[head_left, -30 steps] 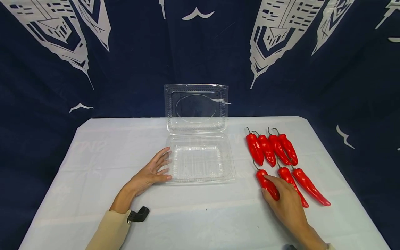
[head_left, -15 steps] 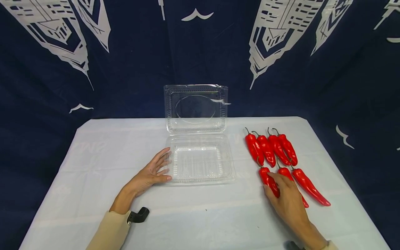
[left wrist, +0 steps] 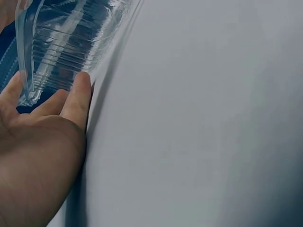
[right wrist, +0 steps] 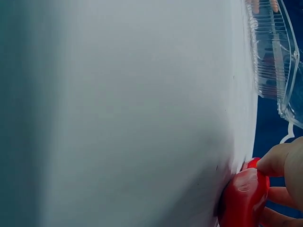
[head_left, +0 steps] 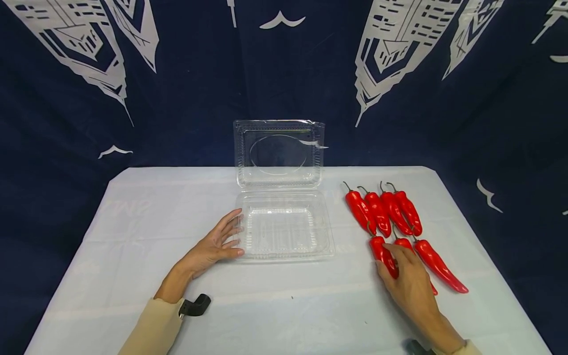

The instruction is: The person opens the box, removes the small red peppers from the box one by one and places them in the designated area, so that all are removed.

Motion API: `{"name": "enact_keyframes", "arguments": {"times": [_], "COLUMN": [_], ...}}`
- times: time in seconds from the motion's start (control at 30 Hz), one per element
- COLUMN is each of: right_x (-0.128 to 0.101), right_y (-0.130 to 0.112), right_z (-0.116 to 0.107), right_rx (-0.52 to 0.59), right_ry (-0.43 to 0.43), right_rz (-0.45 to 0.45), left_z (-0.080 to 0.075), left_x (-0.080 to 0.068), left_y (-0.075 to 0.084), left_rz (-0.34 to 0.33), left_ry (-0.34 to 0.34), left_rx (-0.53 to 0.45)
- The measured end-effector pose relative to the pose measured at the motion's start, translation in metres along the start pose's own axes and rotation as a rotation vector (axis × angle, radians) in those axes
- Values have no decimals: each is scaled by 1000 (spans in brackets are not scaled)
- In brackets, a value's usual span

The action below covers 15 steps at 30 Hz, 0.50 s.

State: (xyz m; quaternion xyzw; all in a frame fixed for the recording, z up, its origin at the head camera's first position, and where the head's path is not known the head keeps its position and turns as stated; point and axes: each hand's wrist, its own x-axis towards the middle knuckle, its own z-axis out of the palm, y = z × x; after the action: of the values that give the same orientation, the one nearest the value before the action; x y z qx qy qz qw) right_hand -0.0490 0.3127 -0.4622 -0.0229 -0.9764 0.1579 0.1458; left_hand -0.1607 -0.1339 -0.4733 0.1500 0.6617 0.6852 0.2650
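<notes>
**Right hand closing on the front-left pepper, left hand steadying the box**

Since a second ago the right hand has crept forward over the front row of peppers, and the leftmost pepper in the back row got nudged so its stem now points more to the left. Left hand hasn't budged.

So where things stand: the right hand's fingers are curled round the front-left red pepper, thumb on one side and fingers on the other; the right wrist view shows the same pepper pinched and apparently resting on the white bench. The front-middle pepper is mostly hidden under the hand, and the front-right pepper lies just beside it. Four more peppers sit in a row behind.

The left hand lies flat with fingers spread, fingertips touching the left rim of the clear clamshell box, whose lid stands up at the back. The box has nothing in it.

If I were doing this, I'd grip the pepper around its thick middle and lift straight up before swinging left, because its neighbours are touching or nearly so and roll easily. Keeping that left hand pressed against the rim seems smart, since a light plastic box like that will likely skate away.
</notes>
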Motion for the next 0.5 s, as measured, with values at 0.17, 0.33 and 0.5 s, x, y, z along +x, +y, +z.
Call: {"name": "enact_keyframes", "arguments": {"times": [0.17,0.33,0.5], "right_x": [2,10,28], "right_y": [-1,1,15], "right_z": [-3,-17,-42], "right_rx": [2,55,128], "right_ry": [13,57,109], "right_rz": [3,-4,-71], "left_z": [1,1,0], "left_x": [-1,-1,-3], "left_y": [1,2,4], "left_rz": [11,43,56], "left_ry": [7,-8,-17], "left_rx": [2,12,42]}}
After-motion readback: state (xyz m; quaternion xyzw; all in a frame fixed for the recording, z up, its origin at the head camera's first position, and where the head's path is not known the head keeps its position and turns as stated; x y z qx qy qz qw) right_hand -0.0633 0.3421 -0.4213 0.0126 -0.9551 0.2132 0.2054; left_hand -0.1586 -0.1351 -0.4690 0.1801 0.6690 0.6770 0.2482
